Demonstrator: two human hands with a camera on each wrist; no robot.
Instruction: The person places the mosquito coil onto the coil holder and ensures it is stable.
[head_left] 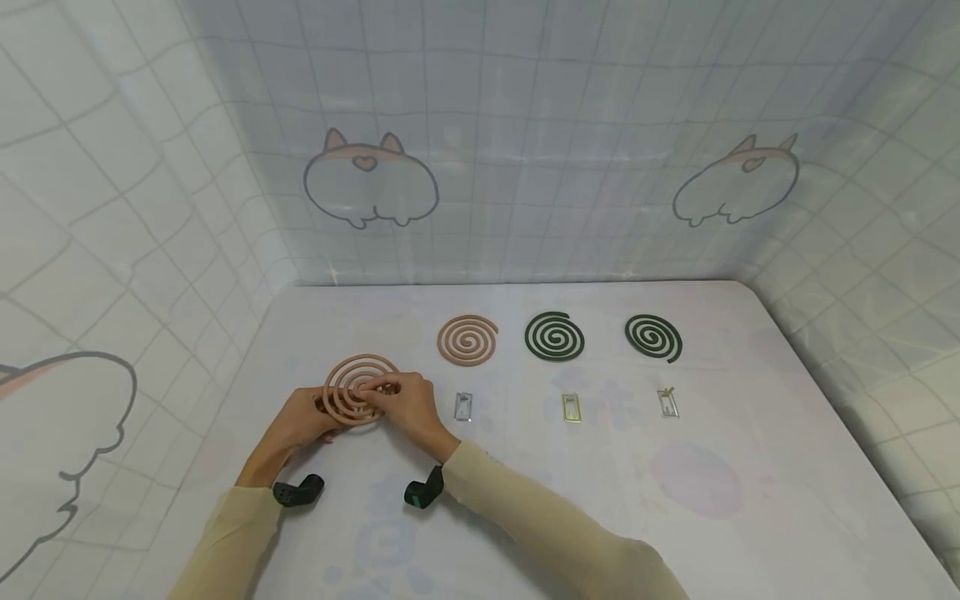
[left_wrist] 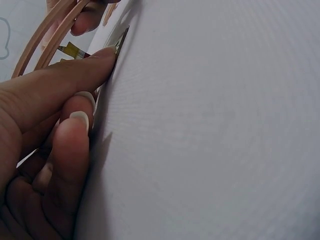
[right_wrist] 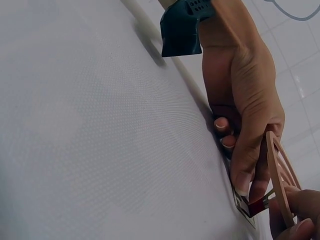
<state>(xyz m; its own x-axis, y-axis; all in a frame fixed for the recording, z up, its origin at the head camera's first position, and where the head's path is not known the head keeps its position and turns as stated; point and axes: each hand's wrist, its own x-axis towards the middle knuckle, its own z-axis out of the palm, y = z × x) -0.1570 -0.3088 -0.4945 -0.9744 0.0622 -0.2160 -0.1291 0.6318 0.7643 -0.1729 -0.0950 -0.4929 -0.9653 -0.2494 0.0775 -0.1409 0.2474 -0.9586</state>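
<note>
My left hand is low at the left of the table, beside and partly behind a tan mosquito coil. In the left wrist view, its thumb and curled fingers pinch a small thin metal stand near the tabletop. The right wrist view shows this stand under the left thumb, with a short reddish upright part rising toward the coil. My right hand reaches in from the right and pinches the coil near its middle. The coil is tilted above the stand, and whether they touch is unclear.
Another tan coil and two green coils lie in a back row. Before them are a silver stand, a yellowish stand and another silver stand. Patterned cloth walls surround the table.
</note>
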